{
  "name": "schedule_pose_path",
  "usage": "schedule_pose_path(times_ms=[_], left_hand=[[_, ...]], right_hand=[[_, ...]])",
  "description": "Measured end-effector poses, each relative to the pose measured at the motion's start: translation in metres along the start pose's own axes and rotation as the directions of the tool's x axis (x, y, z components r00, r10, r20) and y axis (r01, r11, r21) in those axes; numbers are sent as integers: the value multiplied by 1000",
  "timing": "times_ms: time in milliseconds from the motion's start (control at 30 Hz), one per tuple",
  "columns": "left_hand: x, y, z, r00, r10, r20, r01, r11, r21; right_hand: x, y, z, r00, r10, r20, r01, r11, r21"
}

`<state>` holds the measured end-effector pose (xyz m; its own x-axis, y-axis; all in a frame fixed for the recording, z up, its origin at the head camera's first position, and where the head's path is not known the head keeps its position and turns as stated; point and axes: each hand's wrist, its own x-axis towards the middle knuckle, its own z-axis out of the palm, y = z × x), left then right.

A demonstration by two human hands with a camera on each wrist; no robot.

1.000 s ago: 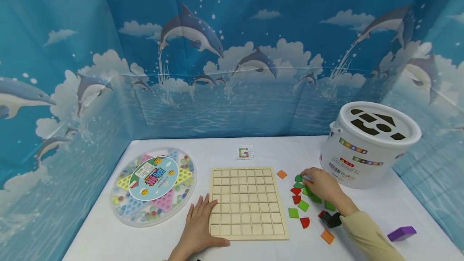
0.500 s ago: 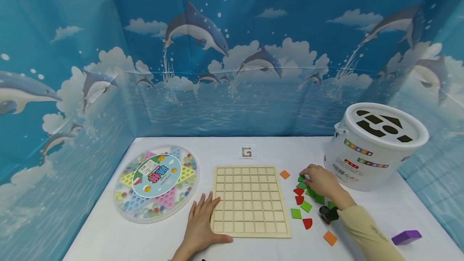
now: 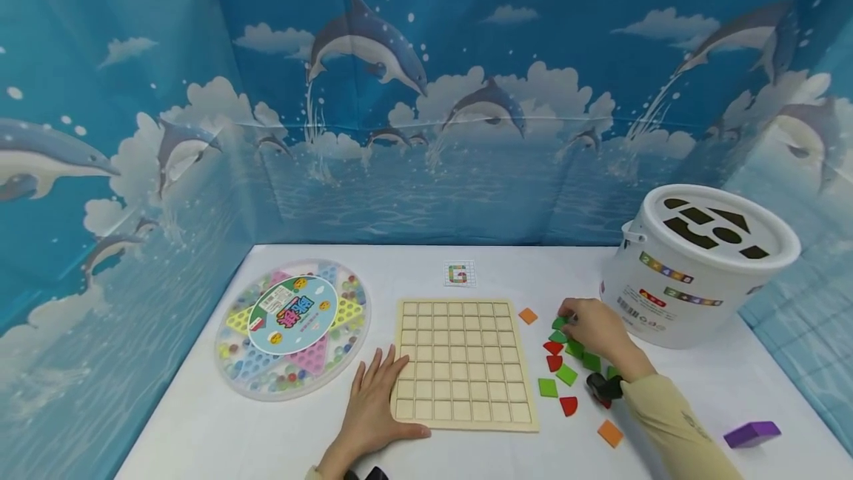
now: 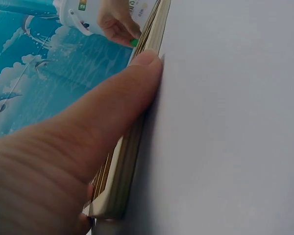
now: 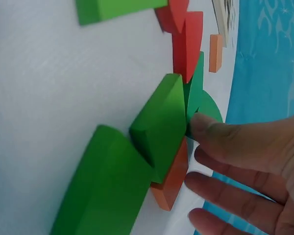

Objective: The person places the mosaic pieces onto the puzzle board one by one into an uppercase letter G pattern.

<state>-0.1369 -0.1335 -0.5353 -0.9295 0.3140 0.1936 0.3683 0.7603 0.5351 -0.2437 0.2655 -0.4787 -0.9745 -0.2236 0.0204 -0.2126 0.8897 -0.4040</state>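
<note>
Hands, head view: left hand (image 3: 375, 406) spread wide over the left edge of the grid board (image 3: 466, 365), thumb along its near edge; right hand (image 3: 600, 328) right of the board, fingertips at a dark green piece (image 3: 559, 324), pinch or mere touch I cannot tell.
Grid board: flat on the bench (image 3: 226, 435), nearly square, no marked long axis.
Dark green piece: right of the board, toward its far corner, apart from it; right hand nearer, with the board off to that hand's left.
Loose pieces: green squares (image 3: 548, 388) and red pieces (image 3: 569, 406), all right of the board.
Lettering: card (image 3: 460, 273) beyond the board shows a "G" in coloured squares; bucket (image 3: 693, 272) right of it seems to read "2×4=8", plus a barcode; marble game (image 3: 293, 328) left of it carries stylised characters, too small to read.
Left wrist view: thumb against the board's side; right hand beyond it, a green bit at its fingertips.
Right wrist view: thumb tip overlaps the dark green piece, three fingers bent and parted; grip hidden; no writing visible.
</note>
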Motion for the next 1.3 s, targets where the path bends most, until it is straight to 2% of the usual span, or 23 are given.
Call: schedule_pose_path(times_ms=[200, 300, 433, 567, 800, 1000, 1167, 1300], left_hand=[[1, 0, -4, 1000, 5, 7, -5, 1000, -12], [-1, 0, -4, 1000, 11, 6, -11, 1000, 5], [-5, -1, -4, 1000, 19, -6, -19, 999, 33], [-6, -1, -3, 999, 32, -24, -31, 998, 49], [-5, 0, -1, 999, 41, -17, -40, 996, 81], [-2, 0, -3, 999, 51, -13, -49, 995, 87], [-1, -2, -1, 998, 53, -15, -52, 995, 88], [-2, -2, 1, 998, 66, -24, -63, 993, 99]], right_hand=[[0, -3, -1, 999, -18, -47, 19, 1000, 18], [2, -9, 2, 995, -36, -95, 38, 999, 16], [7, -26, 12, 978, -81, -194, 91, 995, 44], [15, -50, 26, 964, -120, -237, 154, 979, 132], [33, -94, 46, 968, -171, -182, 218, 934, 282], [48, -121, 63, 968, -217, -128, 249, 906, 341], [57, -141, 72, 965, -248, -82, 261, 901, 348], [61, -155, 75, 970, -237, -58, 242, 903, 354]])
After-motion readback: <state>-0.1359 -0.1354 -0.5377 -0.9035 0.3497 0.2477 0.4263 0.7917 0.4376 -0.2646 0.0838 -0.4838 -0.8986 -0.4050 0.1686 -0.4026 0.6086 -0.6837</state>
